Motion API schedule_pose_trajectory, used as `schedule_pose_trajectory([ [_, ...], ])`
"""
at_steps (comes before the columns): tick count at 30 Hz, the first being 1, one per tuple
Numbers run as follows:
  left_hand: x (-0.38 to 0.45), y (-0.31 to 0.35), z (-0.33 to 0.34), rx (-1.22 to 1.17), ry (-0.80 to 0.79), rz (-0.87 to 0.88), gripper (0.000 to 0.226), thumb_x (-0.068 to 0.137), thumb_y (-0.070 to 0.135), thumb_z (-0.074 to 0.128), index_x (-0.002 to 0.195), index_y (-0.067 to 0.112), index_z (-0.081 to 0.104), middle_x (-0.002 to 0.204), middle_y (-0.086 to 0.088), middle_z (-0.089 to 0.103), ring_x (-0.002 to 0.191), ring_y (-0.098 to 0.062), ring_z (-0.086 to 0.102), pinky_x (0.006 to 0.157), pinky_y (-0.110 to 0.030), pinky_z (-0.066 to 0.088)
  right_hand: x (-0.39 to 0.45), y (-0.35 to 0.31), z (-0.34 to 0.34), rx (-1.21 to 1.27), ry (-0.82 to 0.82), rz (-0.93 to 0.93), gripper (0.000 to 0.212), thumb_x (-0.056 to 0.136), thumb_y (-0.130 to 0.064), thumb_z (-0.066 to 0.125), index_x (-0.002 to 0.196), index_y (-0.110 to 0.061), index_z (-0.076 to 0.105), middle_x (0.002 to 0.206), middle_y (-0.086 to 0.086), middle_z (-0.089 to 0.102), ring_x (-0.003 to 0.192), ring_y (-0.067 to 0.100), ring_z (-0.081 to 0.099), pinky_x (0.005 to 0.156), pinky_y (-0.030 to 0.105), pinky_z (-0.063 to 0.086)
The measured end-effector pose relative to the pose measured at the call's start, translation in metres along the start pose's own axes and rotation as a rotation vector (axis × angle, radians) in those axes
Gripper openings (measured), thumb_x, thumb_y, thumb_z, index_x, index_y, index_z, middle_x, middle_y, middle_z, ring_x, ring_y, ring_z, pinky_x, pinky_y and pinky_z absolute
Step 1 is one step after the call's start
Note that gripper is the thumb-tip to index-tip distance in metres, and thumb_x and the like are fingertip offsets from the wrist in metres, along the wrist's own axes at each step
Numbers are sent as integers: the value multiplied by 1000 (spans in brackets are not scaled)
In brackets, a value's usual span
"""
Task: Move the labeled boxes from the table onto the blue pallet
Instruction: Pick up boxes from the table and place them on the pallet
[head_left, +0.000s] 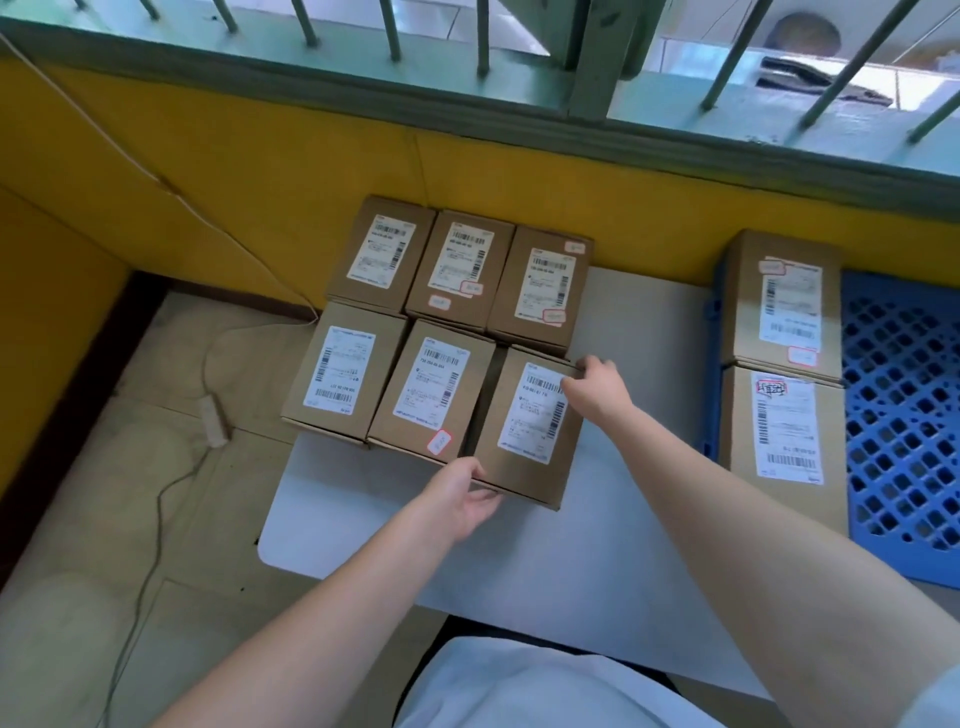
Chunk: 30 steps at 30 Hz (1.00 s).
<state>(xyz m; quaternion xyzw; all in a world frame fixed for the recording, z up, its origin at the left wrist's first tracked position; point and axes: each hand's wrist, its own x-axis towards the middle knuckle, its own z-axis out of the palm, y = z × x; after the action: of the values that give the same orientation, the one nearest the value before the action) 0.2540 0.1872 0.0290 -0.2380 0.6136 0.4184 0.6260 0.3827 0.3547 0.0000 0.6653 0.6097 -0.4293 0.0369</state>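
Several brown cardboard boxes with white shipping labels stand in two rows on a white table (571, 545). The front right box (524, 457) is tilted slightly out of line. My left hand (462, 501) grips its near left corner, and my right hand (597, 387) grips its far right corner. Beside it stand the front middle box (431, 389) and the front left box (343, 374). To the right lies the blue pallet (904, 415), a plastic lattice, with two labeled boxes on its left edge: a far one (784, 301) and a near one (784, 431).
A yellow wall (260, 171) runs behind the table, below a green barred window (467, 62). Left of the table, a white cable with an adapter (213, 421) lies on the tiled floor. The pallet's lattice to the right of its two boxes is bare.
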Motion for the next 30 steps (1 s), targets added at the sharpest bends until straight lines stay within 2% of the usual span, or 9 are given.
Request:
schedule_pose_trajectory([
  [3, -12, -10, 11, 45, -34, -10, 16, 85, -10, 34, 85, -1, 47, 97, -29, 59, 99, -42, 61, 95, -46, 52, -6, 4, -21, 64, 34, -41, 49, 90, -21, 46, 138, -10, 49, 136, 14, 44, 111, 29, 54, 83, 28, 42],
  [6, -22, -17, 28, 126, -79, 16, 11, 90, -8, 42, 87, -1, 50, 96, -24, 61, 90, -39, 63, 79, -43, 57, -15, 11, -53, 167, 63, -85, 45, 91, -22, 46, 135, -13, 51, 130, 11, 54, 101, 23, 57, 73, 27, 45],
  [8, -28, -23, 43, 190, -125, 67, 9, 93, -2, 49, 99, 0, 55, 98, -22, 63, 90, -35, 64, 68, -41, 62, -22, 19, -80, 249, 72, -113, 42, 94, -22, 47, 135, -15, 50, 122, 5, 59, 98, 19, 58, 71, 27, 46],
  [10, -30, -32, 60, 273, -147, 139, 21, 95, 5, 55, 115, 0, 57, 101, -21, 66, 88, -30, 66, 70, -36, 62, -28, 32, -113, 325, 111, -128, 39, 94, -24, 48, 132, -19, 52, 121, 0, 59, 103, 16, 56, 81, 29, 46],
  [15, -51, -68, 126, 354, -208, 327, 38, 91, 9, 65, 124, -4, 51, 106, -21, 69, 85, -23, 70, 80, -28, 60, -36, 87, -203, 577, 162, -136, 35, 90, -28, 45, 121, -23, 59, 114, -3, 60, 109, 18, 57, 89, 38, 53],
  [18, -69, -102, 183, 386, -313, 412, 37, 93, 7, 61, 128, 4, 50, 104, -19, 69, 83, -24, 71, 85, -32, 58, -39, 137, -258, 639, 179, -176, 45, 88, -31, 45, 132, -26, 54, 129, -2, 58, 118, 19, 54, 102, 43, 47],
  [20, -81, -130, 224, 428, -360, 432, 35, 95, 8, 59, 128, 1, 50, 106, -20, 69, 82, -23, 72, 87, -32, 56, -41, 176, -290, 679, 160, -190, 54, 92, -32, 45, 146, -28, 42, 144, -3, 49, 127, 20, 49, 108, 44, 42],
  [24, -82, -176, 299, 393, -385, 400, 31, 95, 9, 59, 124, 0, 56, 109, -23, 69, 86, -26, 72, 85, -31, 58, -45, 249, -336, 738, 134, -163, 68, 92, -37, 52, 154, -29, 23, 153, -3, 40, 132, 22, 47, 107, 47, 43],
  [30, -70, -212, 373, 449, -365, 371, 21, 96, 9, 58, 116, 4, 58, 101, -19, 69, 85, -27, 69, 75, -29, 60, -46, 318, -348, 692, 99, -115, 51, 96, -24, 54, 145, -24, 39, 139, -1, 51, 119, 17, 52, 91, 35, 48],
])
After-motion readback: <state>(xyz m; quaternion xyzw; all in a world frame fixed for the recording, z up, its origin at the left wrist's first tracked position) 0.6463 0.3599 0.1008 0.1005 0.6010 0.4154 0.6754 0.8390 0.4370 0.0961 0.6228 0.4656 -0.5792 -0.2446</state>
